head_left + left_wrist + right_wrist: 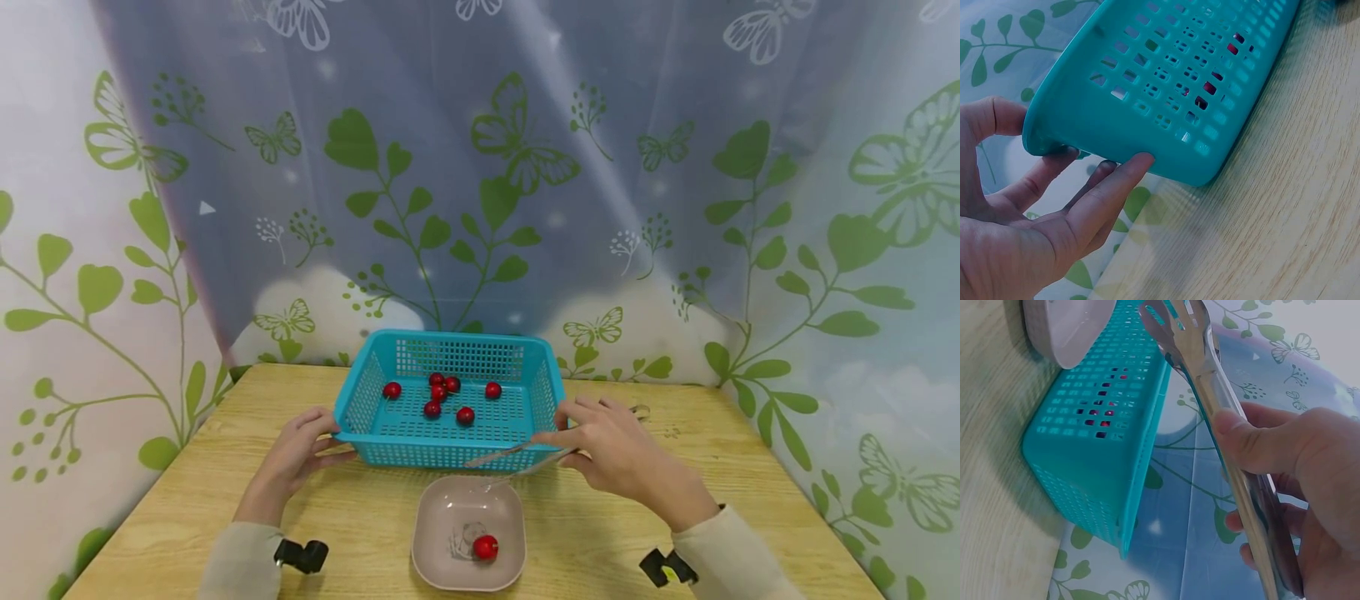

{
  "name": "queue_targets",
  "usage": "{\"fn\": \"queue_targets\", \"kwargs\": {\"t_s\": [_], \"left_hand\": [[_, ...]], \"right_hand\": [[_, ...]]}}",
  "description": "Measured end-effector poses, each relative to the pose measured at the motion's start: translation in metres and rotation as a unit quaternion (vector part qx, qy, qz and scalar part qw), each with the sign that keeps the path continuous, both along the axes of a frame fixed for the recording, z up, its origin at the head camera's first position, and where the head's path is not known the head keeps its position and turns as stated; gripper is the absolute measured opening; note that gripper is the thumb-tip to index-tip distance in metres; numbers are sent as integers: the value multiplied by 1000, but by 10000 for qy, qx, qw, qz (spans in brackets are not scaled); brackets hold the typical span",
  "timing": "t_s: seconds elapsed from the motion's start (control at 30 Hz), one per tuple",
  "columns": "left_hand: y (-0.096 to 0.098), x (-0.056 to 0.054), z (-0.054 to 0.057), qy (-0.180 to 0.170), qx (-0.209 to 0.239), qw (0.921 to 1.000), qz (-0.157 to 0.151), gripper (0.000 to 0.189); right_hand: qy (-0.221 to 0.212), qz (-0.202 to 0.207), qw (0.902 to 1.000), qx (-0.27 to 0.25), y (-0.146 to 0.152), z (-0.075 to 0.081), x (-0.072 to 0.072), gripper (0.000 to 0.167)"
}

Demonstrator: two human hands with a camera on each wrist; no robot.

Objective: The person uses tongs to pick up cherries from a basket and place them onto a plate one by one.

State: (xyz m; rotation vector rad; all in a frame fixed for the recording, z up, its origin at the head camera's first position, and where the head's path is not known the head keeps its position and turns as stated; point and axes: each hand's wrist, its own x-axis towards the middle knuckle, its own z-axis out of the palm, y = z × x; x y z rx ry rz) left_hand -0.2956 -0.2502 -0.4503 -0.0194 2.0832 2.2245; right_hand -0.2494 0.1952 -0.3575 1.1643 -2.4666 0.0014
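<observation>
My left hand (pixel 298 452) grips the front left corner of a blue plastic basket (pixel 420 454), thumb over the rim and fingers below it, as the left wrist view shows. Metal tongs (pixel 1235 400) with slotted, fork-like ends are held in my right hand (pixel 611 437), near the basket's front right corner. Their tips point left, above the back edge of a square pinkish-beige bowl (pixel 435 521), with nothing visible between them. One small round red fruit (pixel 485 547) lies in that bowl. Several similar red fruits (pixel 465 416) are scattered over the basket floor.
Everything stands on a light wooden table (pixel 360 533), the bowl just in front of the basket. Behind and at both sides hangs a curtain (pixel 465 250) printed with green leaves and butterflies. The basket's back wall is close to this curtain.
</observation>
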Motion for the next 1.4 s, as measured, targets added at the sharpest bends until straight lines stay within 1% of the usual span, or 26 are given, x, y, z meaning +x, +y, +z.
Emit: {"fn": "queue_targets", "kwargs": {"t_s": [0.17,0.27,0.33,0.43,0.57,0.77,0.97,1.23,1.37,1.4], "left_hand": [[-1,0,0,8,10,10000,-23,11],[-1,-1,0,8,26,10000,-82,12],[-1,-1,0,-11,63,10000,-62,12],[-1,-1,0,-36,81,9999,-48,12],[-2,0,-1,-49,77,10000,-17,12],[-1,0,-1,-17,30,10000,-9,12],[-2,-1,-2,-29,41,10000,-1,11],[-1,-2,-2,-39,11,10000,56,10],[0,-2,-2,-17,-4,10000,50,10],[1,-2,-3,-38,11,9999,101,9]], "right_hand": [[-91,-70,9999,88,0,-3,1,48],[-131,-118,9997,171,0,-3,1,53],[-168,-127,9996,189,0,-3,0,56],[-214,-119,9996,108,-1,-2,-1,59],[-154,-125,9998,30,-2,-1,-4,62],[-85,-117,9999,-30,-5,3,-11,59],[-186,-264,9995,-37,-7,9,-23,59],[-325,-449,9985,15,-8,17,-48,56],[-312,-487,9983,8,-9,18,-55,53],[-305,-500,9983,6,-9,18,-56,53]]}}
